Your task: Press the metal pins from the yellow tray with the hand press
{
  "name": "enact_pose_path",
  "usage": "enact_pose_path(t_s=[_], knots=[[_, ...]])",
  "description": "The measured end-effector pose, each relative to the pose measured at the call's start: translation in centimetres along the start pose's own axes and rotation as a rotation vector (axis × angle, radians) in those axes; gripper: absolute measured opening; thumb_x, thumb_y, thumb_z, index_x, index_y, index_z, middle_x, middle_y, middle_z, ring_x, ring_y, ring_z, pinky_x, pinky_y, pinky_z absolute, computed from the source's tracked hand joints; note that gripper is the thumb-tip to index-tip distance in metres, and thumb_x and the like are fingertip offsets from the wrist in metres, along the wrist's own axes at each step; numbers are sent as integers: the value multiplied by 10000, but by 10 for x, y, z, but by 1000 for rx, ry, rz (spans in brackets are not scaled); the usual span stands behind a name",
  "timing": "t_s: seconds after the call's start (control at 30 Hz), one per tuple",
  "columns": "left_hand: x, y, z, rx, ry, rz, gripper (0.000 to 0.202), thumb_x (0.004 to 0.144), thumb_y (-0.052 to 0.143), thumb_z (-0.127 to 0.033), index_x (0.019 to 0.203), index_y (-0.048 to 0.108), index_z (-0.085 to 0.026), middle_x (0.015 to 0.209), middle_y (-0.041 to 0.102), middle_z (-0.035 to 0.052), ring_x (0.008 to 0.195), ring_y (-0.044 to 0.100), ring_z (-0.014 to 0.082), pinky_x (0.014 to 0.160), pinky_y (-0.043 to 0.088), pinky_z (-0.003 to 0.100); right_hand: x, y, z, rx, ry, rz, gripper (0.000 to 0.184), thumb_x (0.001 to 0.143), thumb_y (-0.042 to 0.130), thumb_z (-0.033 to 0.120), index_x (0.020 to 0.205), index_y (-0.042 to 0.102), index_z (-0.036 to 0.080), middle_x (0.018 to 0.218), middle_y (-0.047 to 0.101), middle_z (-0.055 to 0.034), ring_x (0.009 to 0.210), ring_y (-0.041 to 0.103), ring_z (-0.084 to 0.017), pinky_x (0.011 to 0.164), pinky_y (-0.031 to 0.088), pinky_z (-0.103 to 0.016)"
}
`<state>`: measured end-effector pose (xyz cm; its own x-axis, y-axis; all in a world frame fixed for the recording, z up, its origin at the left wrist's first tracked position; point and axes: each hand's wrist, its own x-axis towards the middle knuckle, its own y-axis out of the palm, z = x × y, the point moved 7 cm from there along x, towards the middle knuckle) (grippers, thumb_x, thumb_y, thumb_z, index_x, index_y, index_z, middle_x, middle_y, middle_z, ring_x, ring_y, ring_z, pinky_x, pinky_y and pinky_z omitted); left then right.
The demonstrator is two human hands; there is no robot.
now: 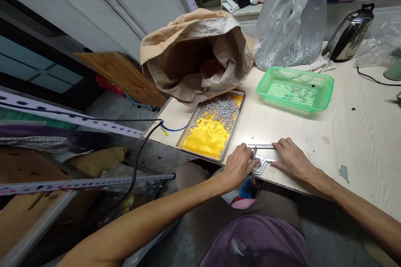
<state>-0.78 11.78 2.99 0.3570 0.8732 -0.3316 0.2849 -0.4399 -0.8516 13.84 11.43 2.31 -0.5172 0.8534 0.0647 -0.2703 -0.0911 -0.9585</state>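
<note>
Near the table's front edge lies a silver metal spring-lever tool (260, 169), with a flat bar along its far side and a coil spring (255, 150) between the bar and a rounded plate. My left hand (237, 162) pinches its left end, the fingertips close to the spring. At the right end my right hand (293, 159) grips the bar and the slim lever, fingers on the far side and thumb on the near side. My fingers cover parts of both ends. Left of my hands, a shallow tray (224, 155) holds a yellow cloth (205, 139) and many small metal pins (224, 108).
A green plastic basket (296, 108) with several metal pins stands beyond my hands. Behind the tray, a large open paper sack (194, 21) leans over it. A clear plastic bag (291, 21) and a steel kettle (351, 33) stand at the back. Cables (138, 154) hang at the left.
</note>
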Motion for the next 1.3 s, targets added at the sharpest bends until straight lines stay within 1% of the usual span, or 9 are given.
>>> enact_pose_path(t_s=[0.13,0.23,0.4,0.63,0.73,0.83,1.0,1.1,1.3], knots=[[10,7,-42,185,410,-66,462,779,673,-303,1169,477,-150,1273,489,145,1198,440,293,957,424,430,-3,-2,2,-43,0,-12,401,719,721,304,1038,547,135,952,568,-110,869,488,-254,742,456,-367],[23,19,-51,237,528,2,635,782,666,-316,1302,343,-147,1302,467,152,1182,450,287,950,419,421,-8,-2,-1,-53,18,12,466,685,743,344,1052,541,139,966,569,-111,858,492,-253,734,459,-362],[33,21,-52,362,531,80,680,775,661,-357,1322,341,-114,1173,528,137,1055,490,279,837,450,385,-21,-5,-4,-99,62,-1,555,683,737,348,1139,510,129,993,573,-120,887,493,-265,724,446,-361],[37,21,-58,386,452,170,252,859,575,-383,1028,576,-196,1008,580,55,1008,505,245,771,462,362,-17,1,2,-72,66,40,40,828,592,200,854,586,170,786,566,-49,765,508,-200,670,409,-305],[39,21,-58,383,422,174,188,881,546,-358,970,600,-201,980,594,49,1003,520,243,755,477,360,-16,2,3,-48,82,38,98,868,535,188,783,583,184,746,559,-38,737,510,-182,657,401,-292],[39,19,-56,365,413,96,247,854,587,-367,1026,592,-189,1005,603,67,1008,538,252,761,496,367,-19,-1,-2,-79,84,6,109,869,533,217,939,601,168,829,590,-64,787,515,-208,682,416,-314],[14,29,-51,240,462,-233,380,887,529,-252,1234,477,-107,1259,535,166,1169,506,266,961,446,413,-20,-9,-18,-3,-17,-53,488,836,566,433,1225,502,146,1093,585,-132,961,506,-265,812,441,-383],[-12,48,-59,152,574,-347,317,946,392,-227,1237,482,-140,1297,532,140,1273,440,234,1047,384,408,-14,-9,-33,14,12,-86,398,895,455,422,1200,535,180,1023,602,-114,922,516,-254,804,434,-389],[-29,63,-73,61,628,-301,341,928,457,-367,1197,534,-172,1251,578,104,1277,431,236,1074,353,424,17,-16,-53,-113,163,-75,231,914,434,287,876,638,185,854,635,-82,826,499,-230,729,371,-361]])
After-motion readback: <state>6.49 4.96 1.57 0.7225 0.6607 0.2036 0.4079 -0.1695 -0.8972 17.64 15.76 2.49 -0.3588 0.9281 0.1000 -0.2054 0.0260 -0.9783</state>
